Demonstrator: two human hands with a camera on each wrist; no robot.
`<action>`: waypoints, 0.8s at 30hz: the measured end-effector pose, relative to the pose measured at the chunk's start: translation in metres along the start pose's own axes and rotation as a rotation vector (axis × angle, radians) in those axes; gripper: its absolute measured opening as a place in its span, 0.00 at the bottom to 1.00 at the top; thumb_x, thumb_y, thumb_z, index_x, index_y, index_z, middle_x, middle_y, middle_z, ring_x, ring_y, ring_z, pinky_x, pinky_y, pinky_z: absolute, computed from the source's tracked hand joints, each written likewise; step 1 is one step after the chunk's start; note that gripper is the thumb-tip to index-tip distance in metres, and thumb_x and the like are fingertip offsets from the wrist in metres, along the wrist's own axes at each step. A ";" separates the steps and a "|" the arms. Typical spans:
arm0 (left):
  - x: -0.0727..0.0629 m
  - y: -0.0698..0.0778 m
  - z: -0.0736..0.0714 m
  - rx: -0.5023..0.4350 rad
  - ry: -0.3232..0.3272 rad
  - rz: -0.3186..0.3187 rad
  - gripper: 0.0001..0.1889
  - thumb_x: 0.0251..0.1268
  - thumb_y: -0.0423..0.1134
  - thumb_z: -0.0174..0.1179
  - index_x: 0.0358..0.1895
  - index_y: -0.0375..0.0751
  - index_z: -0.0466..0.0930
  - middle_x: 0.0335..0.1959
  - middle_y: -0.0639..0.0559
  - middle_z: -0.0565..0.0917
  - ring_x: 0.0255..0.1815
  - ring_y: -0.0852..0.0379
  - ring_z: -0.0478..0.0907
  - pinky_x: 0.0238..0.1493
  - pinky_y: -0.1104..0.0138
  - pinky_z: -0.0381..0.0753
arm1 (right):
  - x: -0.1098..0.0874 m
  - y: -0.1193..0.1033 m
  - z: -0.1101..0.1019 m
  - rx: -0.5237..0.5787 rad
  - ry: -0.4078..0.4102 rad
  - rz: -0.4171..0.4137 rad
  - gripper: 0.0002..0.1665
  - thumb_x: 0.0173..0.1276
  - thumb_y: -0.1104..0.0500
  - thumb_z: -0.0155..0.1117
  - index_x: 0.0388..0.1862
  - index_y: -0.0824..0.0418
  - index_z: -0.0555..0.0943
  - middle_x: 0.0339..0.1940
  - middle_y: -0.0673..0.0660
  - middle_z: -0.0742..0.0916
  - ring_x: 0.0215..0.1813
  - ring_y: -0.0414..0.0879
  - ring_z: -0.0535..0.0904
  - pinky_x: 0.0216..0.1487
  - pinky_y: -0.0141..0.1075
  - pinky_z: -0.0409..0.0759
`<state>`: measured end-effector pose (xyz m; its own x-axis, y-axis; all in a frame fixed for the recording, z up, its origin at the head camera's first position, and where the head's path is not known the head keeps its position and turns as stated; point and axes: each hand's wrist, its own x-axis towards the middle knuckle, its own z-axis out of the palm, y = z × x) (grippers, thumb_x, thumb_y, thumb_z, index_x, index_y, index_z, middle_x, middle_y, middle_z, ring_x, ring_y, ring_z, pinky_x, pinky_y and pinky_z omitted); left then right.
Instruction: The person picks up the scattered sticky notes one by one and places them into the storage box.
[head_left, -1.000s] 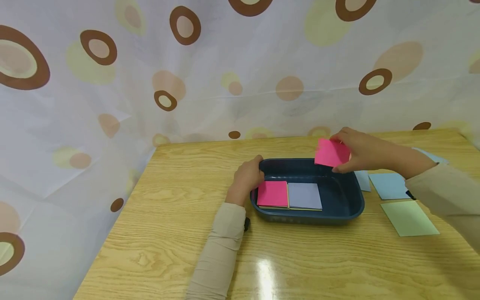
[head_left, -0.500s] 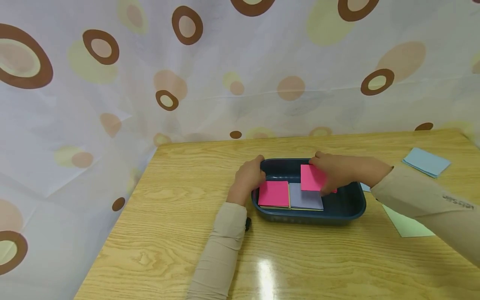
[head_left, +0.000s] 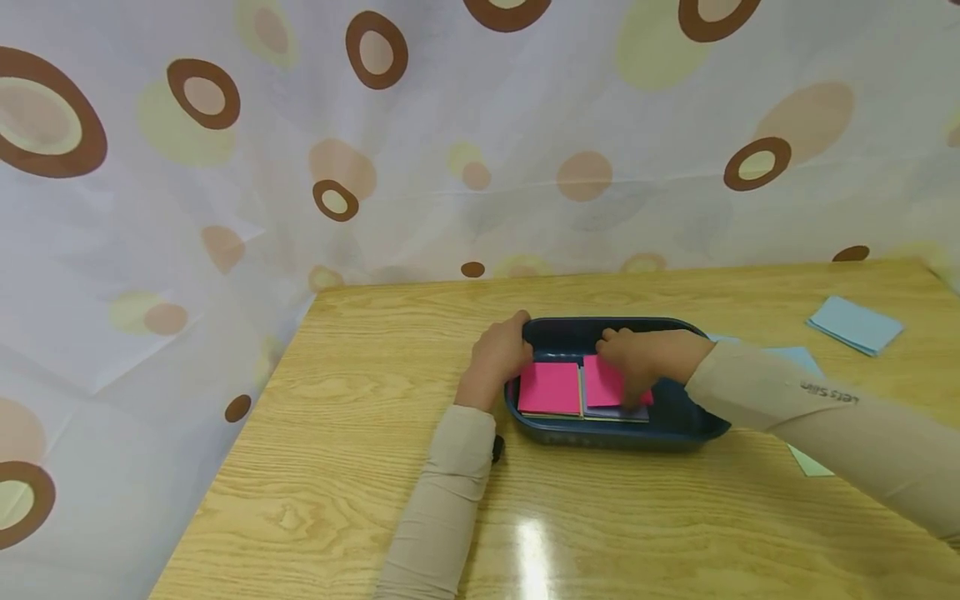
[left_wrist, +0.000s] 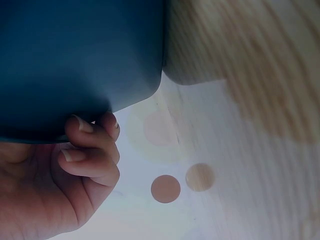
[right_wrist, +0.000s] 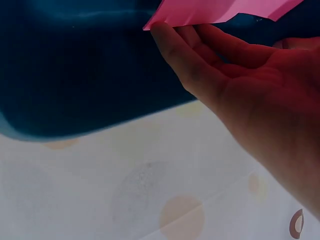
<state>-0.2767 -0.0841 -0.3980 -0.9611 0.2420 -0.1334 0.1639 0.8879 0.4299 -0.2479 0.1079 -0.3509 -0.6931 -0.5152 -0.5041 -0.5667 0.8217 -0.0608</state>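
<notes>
A dark blue rectangular plastic tub [head_left: 600, 435] stands on the table. My left hand [head_left: 497, 354] holds its left end, with fingers curled over the rim in the left wrist view. Inside the tub, my right hand [head_left: 648, 358] holds a pink sticky-note sheet or pad [head_left: 602, 382] by its right part. That pink paper [right_wrist: 210, 11] bends slightly along the fingertips in the right wrist view. It lies over a lavender-topped paper stack [head_left: 615, 413], covering most of it. Beside it on the left sits another stack topped with pink paper [head_left: 550, 387].
Right of the tub lie light blue papers [head_left: 797, 358], a pale green sheet [head_left: 810, 462] partly under the right sleeve, and a folded-looking light blue stack [head_left: 855, 323] farther back. A patterned curtain [head_left: 525, 167] hangs behind the wooden table [head_left: 315, 467].
My right hand has brought the pink paper from above the tub's back right rim down and left, onto the lavender stack. The left hand keeps its hold on the tub.
</notes>
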 end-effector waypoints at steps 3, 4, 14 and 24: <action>0.000 0.001 0.001 0.007 0.007 0.000 0.25 0.67 0.33 0.51 0.67 0.47 0.66 0.46 0.43 0.83 0.27 0.52 0.72 0.25 0.64 0.69 | 0.003 -0.002 0.003 -0.013 -0.002 0.002 0.45 0.45 0.52 0.80 0.56 0.75 0.70 0.49 0.66 0.75 0.52 0.61 0.72 0.53 0.50 0.76; 0.000 0.001 0.001 0.009 0.011 -0.001 0.25 0.67 0.33 0.51 0.67 0.47 0.67 0.46 0.43 0.83 0.27 0.52 0.73 0.26 0.63 0.69 | 0.004 -0.003 0.004 -0.017 -0.002 0.000 0.45 0.45 0.52 0.81 0.55 0.74 0.71 0.48 0.66 0.75 0.51 0.60 0.72 0.52 0.50 0.76; -0.001 0.003 0.001 0.010 0.012 -0.003 0.25 0.67 0.33 0.50 0.67 0.47 0.67 0.50 0.43 0.82 0.31 0.51 0.75 0.29 0.61 0.73 | 0.007 -0.007 0.010 0.005 -0.001 0.020 0.46 0.43 0.53 0.82 0.56 0.75 0.71 0.49 0.67 0.74 0.50 0.59 0.73 0.52 0.49 0.77; -0.001 0.002 0.001 0.007 0.009 -0.015 0.25 0.67 0.34 0.50 0.68 0.48 0.66 0.50 0.43 0.82 0.31 0.51 0.75 0.29 0.61 0.72 | 0.009 -0.009 0.011 0.008 -0.034 0.016 0.51 0.43 0.55 0.83 0.61 0.76 0.67 0.53 0.69 0.73 0.53 0.57 0.74 0.53 0.48 0.76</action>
<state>-0.2753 -0.0820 -0.3982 -0.9654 0.2253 -0.1314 0.1512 0.8939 0.4220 -0.2442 0.0991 -0.3644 -0.6864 -0.4938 -0.5339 -0.5522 0.8316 -0.0593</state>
